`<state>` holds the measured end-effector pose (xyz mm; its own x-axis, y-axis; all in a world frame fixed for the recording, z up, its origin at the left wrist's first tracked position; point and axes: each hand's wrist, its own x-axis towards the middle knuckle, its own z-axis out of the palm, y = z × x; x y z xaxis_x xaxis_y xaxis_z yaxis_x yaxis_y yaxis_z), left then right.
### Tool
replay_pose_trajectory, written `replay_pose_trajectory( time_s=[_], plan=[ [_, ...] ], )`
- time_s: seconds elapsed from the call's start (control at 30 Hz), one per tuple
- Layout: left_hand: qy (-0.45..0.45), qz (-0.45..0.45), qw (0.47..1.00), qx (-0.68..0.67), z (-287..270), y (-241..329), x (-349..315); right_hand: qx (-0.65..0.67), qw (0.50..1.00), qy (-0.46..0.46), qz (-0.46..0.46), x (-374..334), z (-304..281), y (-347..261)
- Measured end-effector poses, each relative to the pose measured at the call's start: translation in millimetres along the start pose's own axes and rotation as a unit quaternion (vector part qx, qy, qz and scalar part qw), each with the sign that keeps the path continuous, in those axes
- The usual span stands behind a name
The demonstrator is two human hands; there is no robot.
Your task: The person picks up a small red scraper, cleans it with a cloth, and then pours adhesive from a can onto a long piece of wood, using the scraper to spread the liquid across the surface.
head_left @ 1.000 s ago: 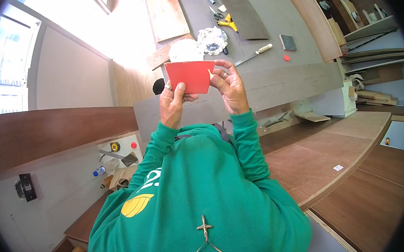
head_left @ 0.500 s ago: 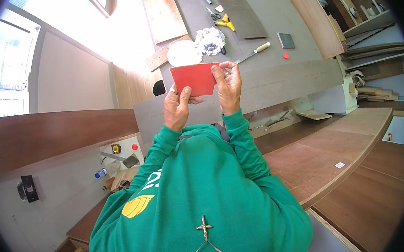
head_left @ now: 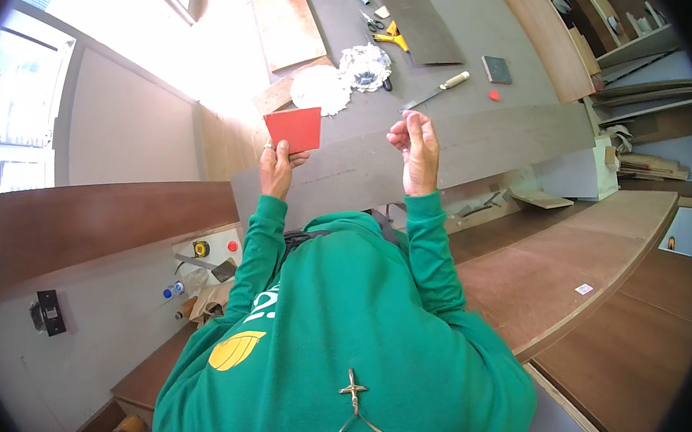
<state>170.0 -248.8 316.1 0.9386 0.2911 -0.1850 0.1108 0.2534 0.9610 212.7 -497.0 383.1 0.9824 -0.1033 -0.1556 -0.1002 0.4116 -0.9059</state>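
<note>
My left hand (head_left: 279,165) is closed on a flat red rectangular piece (head_left: 298,129), thumb on its face and fingers behind the lower edge. It is held tilted above the near edge of the grey work table (head_left: 343,156). Off to the right, my right hand (head_left: 419,152) is raised, fingers loosely bent and nothing visible in them. Just beyond that hand lies a putty knife (head_left: 438,90) with a pale handle. A round white pad (head_left: 321,89) and a crumpled white cloth (head_left: 365,67) rest beyond the red piece.
Farther back lie scissors (head_left: 371,21), a yellow tool (head_left: 393,39) and a dark board (head_left: 409,16). A dark square block (head_left: 496,69) sits near a small red piece (head_left: 494,96). A curved brown panel (head_left: 555,267) stands right; a tape measure (head_left: 201,248) is lower left.
My right hand has let go of the red piece and moved right. My left hand has carried the piece left, away from it.
</note>
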Motion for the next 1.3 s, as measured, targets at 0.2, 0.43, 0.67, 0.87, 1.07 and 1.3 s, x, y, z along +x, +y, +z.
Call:
replay_pose_trajectory(
  time_s=[0.2,0.43,0.67,0.87,1.07,1.3],
  plan=[
    [-0.009,-0.101,0.982,0.162,-49,-91,37,-0.034,0.998,0.055,0.018,5,-37,17],
    [-0.007,0.068,0.894,0.443,-41,-116,120,-0.084,0.993,0.065,0.057,-5,-60,39],
    [-0.176,0.076,0.889,0.416,54,-95,65,-0.09,0.99,0.044,0.101,-14,-87,49],
    [-0.304,-0.092,0.948,0.022,106,17,-28,0.126,0.953,-0.169,0.216,0,-65,53],
    [-0.2,-0.034,0.976,0.079,118,24,-35,0.139,0.909,-0.337,0.204,21,-36,50],
    [-0.065,0.009,0.991,0.115,106,-3,-43,0.098,0.884,-0.381,0.254,32,-41,85]
  ],
)
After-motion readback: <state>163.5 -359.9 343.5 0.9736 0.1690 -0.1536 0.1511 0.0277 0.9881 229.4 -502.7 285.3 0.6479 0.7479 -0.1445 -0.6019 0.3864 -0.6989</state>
